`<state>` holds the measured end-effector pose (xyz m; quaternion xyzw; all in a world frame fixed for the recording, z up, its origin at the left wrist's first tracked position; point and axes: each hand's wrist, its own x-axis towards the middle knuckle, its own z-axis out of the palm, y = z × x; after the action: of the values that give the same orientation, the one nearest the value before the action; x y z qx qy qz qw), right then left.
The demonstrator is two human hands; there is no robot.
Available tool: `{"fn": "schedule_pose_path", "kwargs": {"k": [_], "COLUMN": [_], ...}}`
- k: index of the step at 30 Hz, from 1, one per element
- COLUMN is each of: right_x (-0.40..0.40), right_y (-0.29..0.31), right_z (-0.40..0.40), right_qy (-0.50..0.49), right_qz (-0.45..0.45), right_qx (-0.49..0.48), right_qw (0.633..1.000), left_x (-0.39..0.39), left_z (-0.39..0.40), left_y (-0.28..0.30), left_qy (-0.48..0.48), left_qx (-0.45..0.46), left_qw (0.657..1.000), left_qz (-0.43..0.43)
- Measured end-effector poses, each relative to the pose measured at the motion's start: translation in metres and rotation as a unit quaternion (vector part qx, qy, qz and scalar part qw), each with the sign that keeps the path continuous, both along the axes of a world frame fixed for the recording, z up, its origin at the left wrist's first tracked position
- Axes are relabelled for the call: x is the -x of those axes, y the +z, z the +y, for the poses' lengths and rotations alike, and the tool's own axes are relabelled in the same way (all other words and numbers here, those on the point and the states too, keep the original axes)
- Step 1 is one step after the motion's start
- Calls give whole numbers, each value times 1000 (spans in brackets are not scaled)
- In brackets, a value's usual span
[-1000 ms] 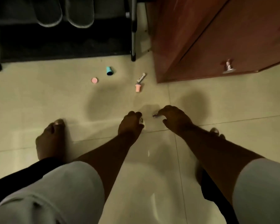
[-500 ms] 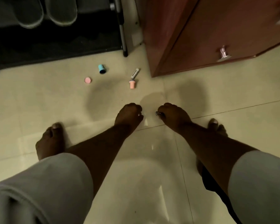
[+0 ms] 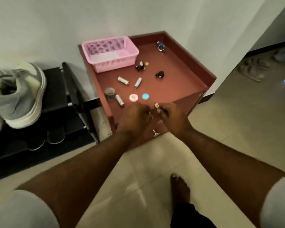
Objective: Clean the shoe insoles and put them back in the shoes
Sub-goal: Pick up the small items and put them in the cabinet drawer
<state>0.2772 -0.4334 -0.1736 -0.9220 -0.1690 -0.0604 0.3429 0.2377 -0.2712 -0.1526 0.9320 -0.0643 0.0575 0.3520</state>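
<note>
A grey and white sneaker (image 3: 18, 92) sits on top of a black shoe rack (image 3: 69, 89) at the left. No insole shows. Both hands hover at the front edge of a red-brown cabinet top (image 3: 179, 79). My left hand (image 3: 135, 116) is seen from the back with its fingers curled down; what they hold, if anything, is hidden. My right hand (image 3: 173, 114) pinches a small pale object (image 3: 156, 106) at its fingertips, between the two hands.
On the cabinet top lie a pink basket (image 3: 110, 53), small tubes (image 3: 123, 80), a pink disc (image 3: 133, 97), a blue disc (image 3: 145, 96), small dark pieces (image 3: 160, 74) and a key ring (image 3: 160, 46). Grey slippers (image 3: 54, 137) fill the rack's lower shelf. My bare foot (image 3: 179, 186) stands on pale tiles.
The view rose from the floor to the cabinet top. Both hands lifted from the tiles, where they were picking at small items, to the cabinet's front edge.
</note>
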Motion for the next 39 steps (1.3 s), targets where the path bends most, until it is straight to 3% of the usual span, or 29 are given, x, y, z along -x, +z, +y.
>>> {"fn": "schedule_pose_path", "kwargs": {"k": [5, 11, 15, 18, 22, 25, 27, 31, 35, 39], "right_x": [-77, -151, -161, -138, -72, -7, 43, 114, 132, 114], "right_y": [21, -5, -14, -7, 6, 8, -3, -44, -80, -140], "right_z": [-10, 3, 12, 12, 17, 32, 48, 90, 127, 164], "right_qy": [-42, -59, -96, -114, -50, 49, 111, 218, 206, 179], "right_qz": [-25, 17, -8, -43, -121, -124, -99, -16, 71, 158], "right_qx": [32, 184, 228, 205, 115, 60, 64, 102, 125, 159], "right_qw": [998, 981, 969, 971, 985, 989, 987, 971, 968, 958], "left_x": [-84, -157, -174, -154, -86, -7, 55, 147, 180, 169], "left_z": [-12, -18, -20, -19, 0, 22, 46, 102, 130, 146], "left_y": [17, -5, -13, -4, 10, 11, -1, -57, -108, -179], "left_qy": [52, 103, 89, 87, 98, 126, 155, 236, 251, 238], "left_qx": [-60, -222, -248, -270, -165, -57, -25, -21, -52, -22], "left_qw": [997, 969, 963, 959, 981, 983, 979, 971, 950, 934], "left_qz": [-22, 23, 62, 11, -37, -122, -127, 26, 179, 265]}}
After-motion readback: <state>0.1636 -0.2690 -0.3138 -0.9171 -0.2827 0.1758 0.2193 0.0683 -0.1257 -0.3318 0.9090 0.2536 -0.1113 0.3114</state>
